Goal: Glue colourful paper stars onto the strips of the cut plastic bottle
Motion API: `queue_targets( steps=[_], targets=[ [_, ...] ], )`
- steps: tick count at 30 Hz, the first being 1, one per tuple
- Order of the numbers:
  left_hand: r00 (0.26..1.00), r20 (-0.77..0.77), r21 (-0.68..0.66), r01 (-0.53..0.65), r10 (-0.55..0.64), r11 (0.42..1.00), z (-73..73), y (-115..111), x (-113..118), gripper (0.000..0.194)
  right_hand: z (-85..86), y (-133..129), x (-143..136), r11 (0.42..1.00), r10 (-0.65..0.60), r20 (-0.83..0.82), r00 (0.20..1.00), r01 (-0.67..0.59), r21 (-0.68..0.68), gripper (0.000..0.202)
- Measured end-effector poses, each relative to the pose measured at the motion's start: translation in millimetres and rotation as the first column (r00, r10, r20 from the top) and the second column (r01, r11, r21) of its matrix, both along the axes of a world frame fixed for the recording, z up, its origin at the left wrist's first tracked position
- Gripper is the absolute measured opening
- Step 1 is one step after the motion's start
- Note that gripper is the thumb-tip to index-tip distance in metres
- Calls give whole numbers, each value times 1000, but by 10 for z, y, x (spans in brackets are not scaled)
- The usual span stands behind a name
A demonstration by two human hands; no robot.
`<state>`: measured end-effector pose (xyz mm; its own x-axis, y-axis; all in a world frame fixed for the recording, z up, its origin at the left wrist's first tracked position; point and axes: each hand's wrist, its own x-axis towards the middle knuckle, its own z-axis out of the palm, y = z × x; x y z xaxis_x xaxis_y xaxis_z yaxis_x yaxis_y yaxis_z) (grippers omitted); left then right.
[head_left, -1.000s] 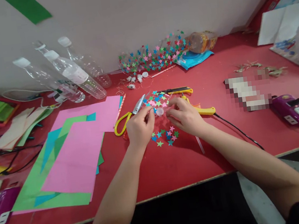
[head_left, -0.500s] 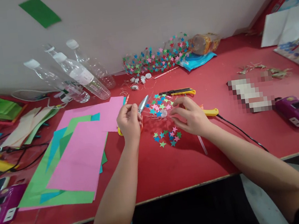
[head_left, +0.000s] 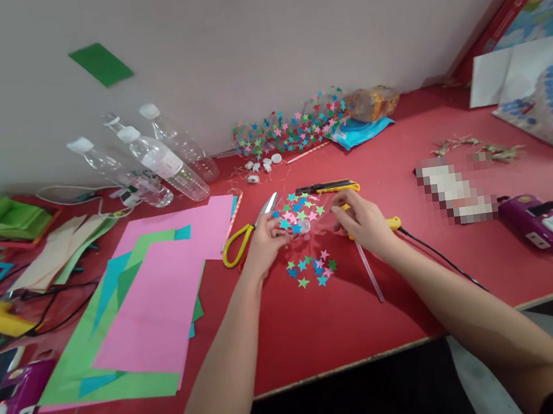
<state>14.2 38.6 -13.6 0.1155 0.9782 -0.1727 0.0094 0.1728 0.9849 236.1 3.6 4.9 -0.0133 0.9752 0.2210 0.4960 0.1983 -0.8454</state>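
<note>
My left hand (head_left: 267, 243) reaches to the left edge of a clear plastic piece dotted with colourful paper stars (head_left: 302, 212); its fingers are apart and look close to touching it. Behind that hand lie yellow-handled scissors (head_left: 238, 246), blades pointing away. My right hand (head_left: 363, 222) hovers right of the starred plastic, fingers loosely bent, with no held thing visible. Partly hidden under it is a yellow glue gun (head_left: 393, 223) with a clear glue stick (head_left: 370, 275). Loose paper stars (head_left: 313, 269) lie in front of the plastic. A yellow box cutter (head_left: 327, 187) rests behind.
Coloured paper sheets (head_left: 148, 310) cover the left side of the red table (head_left: 323, 342). Clear bottles (head_left: 176, 172) stand by the wall, beside a star-covered bottle (head_left: 292, 130) lying down. A purple power socket (head_left: 545, 221) sits at right, its cord trailing.
My left hand has let go of the scissors, which now lie on the table, and moved right to the starred plastic. My right hand has drawn slightly away from it. The view has tilted up.
</note>
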Motion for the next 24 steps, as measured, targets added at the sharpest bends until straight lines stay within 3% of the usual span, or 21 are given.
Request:
queue_targets(
  steps=[2, 7, 12, 18, 24],
  targets=[
    [999, -2, -14, 47, -48, 999, -19, -35, 60, 62, 15, -22, -39, 999, 34, 3, 999, -34, -25, 13],
    [1000, 25, -1, -15, 15, 1000, -150, -33, 177, 77, -41, -15, -82, 998, 55, -29, 998, -55, 0, 14],
    [998, -15, 70, -55, 56, 996, -261, 22, 181, 75, -158, 27, -83, 996, 56, -124, 991, -47, 70, 19],
    [993, -42, 271, -92, 108, 958, -200, -11, 183, 64, -157, -14, -117, 987, 86, -200, 976, -57, 149, 16],
    [985, 112, 190, -150, 131, 970, -169, -48, 283, 61, -58, -93, -138, 960, 111, -209, 972, -51, 274, 13]
  ],
)
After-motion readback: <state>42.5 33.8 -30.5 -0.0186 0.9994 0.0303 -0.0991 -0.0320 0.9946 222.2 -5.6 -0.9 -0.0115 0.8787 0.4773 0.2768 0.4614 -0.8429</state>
